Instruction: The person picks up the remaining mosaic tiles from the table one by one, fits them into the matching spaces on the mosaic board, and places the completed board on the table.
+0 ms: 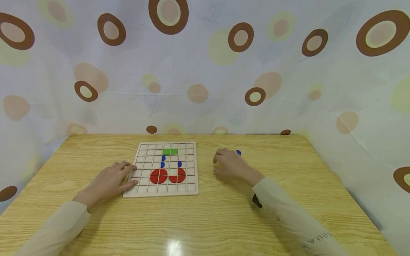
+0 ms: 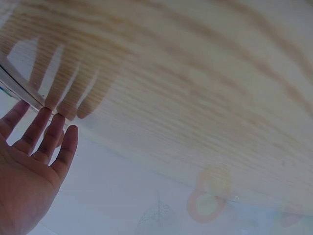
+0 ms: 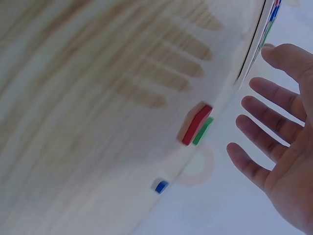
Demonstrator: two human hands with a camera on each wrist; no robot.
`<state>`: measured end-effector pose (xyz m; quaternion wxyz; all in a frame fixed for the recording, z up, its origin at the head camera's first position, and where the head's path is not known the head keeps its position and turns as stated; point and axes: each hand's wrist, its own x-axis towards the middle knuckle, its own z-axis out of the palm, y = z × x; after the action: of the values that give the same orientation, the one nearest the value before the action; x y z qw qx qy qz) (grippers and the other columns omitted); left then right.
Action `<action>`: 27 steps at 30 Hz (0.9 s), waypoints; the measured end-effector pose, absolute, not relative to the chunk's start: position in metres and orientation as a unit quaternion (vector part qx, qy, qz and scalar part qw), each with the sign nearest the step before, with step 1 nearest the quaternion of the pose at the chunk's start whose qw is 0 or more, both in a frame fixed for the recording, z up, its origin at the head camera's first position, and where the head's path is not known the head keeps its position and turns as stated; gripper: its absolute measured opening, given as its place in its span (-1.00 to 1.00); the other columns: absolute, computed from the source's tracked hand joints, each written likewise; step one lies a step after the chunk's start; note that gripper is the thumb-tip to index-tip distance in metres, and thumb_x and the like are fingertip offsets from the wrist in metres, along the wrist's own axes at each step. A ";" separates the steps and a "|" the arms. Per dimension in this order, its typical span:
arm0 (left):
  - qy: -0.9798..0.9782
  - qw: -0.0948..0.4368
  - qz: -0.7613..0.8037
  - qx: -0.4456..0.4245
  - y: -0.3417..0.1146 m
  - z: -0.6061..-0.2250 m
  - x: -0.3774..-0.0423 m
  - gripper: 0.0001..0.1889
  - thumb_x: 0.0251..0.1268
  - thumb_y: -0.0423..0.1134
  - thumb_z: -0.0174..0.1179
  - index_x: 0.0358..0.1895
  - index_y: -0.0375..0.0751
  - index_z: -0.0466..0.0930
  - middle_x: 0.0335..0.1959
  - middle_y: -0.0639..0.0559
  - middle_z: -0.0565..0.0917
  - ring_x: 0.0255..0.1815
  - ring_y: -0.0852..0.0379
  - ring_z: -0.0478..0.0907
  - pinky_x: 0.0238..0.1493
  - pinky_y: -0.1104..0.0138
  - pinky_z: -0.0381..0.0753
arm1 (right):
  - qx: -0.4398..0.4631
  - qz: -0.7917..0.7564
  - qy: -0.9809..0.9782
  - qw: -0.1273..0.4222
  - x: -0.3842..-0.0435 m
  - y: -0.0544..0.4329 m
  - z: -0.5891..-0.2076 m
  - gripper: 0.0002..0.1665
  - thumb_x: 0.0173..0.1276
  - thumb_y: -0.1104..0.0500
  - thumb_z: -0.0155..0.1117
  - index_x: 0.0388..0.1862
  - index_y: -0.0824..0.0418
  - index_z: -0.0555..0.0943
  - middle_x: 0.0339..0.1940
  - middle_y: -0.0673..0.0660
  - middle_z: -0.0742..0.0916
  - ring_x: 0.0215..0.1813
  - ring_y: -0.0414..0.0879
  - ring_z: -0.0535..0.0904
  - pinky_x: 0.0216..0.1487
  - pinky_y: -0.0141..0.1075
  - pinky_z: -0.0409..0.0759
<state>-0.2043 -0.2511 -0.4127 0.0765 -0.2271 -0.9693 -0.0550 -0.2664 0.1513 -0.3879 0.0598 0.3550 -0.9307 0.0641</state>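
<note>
A square white grid board [image 1: 145, 190] lies on the table with flat shapes on it. Two green squares [image 1: 170, 152] sit side by side near the top, and three small blue half-rounds [image 1: 163, 164] lie below them. Red quarter-rounds form a full disc [image 1: 158, 176] at left and three quarters of one [image 1: 177, 176] at right. Fingers of my left hand [image 1: 109, 179] rest on the board's left edge. My right hand [image 1: 232, 165], its fingers spread and relaxed, hovers right of the board. By it lie a loose red piece [image 3: 197, 125], a green piece [image 3: 203, 131] and a blue piece [image 3: 161, 186].
The wooden table [image 1: 205, 220] runs back to a patterned curtain [image 1: 205, 71], which also encloses both sides. A small black strap end [image 1: 257, 201] hangs under the right sleeve. In the head view, my right hand hides the loose red piece.
</note>
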 end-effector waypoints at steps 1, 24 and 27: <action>-0.969 0.076 -0.055 -0.227 -0.251 -0.413 -0.204 -0.47 0.20 0.14 0.09 0.10 -0.16 0.48 0.05 -0.14 0.50 0.04 -0.17 0.46 -0.01 -0.07 0.46 | 0.354 0.070 -0.931 0.061 -0.266 0.155 -0.388 -0.74 0.18 0.03 0.28 -0.22 0.15 0.60 -0.14 0.05 0.62 -0.13 -0.04 0.48 -0.20 -0.16 0.52; -0.969 0.076 -0.059 -0.227 -0.250 -0.410 -0.203 -0.49 0.21 0.11 0.10 0.09 -0.17 0.48 0.05 -0.15 0.50 0.02 -0.17 0.47 -0.01 -0.07 0.46 | 0.303 0.058 -0.950 0.042 -0.274 0.196 -0.396 -0.75 0.15 0.03 0.29 -0.27 0.15 0.61 -0.19 0.05 0.62 -0.15 -0.04 0.45 -0.22 -0.16 0.51; -0.969 0.076 -0.058 -0.227 -0.250 -0.410 -0.204 -0.49 0.21 0.11 0.09 0.10 -0.17 0.48 0.05 -0.15 0.50 0.02 -0.17 0.46 -0.01 -0.06 0.46 | 0.302 0.050 -0.951 0.037 -0.275 0.197 -0.396 -0.75 0.16 0.01 0.29 -0.28 0.15 0.62 -0.19 0.05 0.62 -0.14 -0.04 0.45 -0.21 -0.16 0.51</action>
<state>-0.2036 -0.2497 -0.4104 0.0761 -0.2272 -0.9692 -0.0577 -0.2753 0.1972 -0.3965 0.0370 0.3022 -0.9512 0.0501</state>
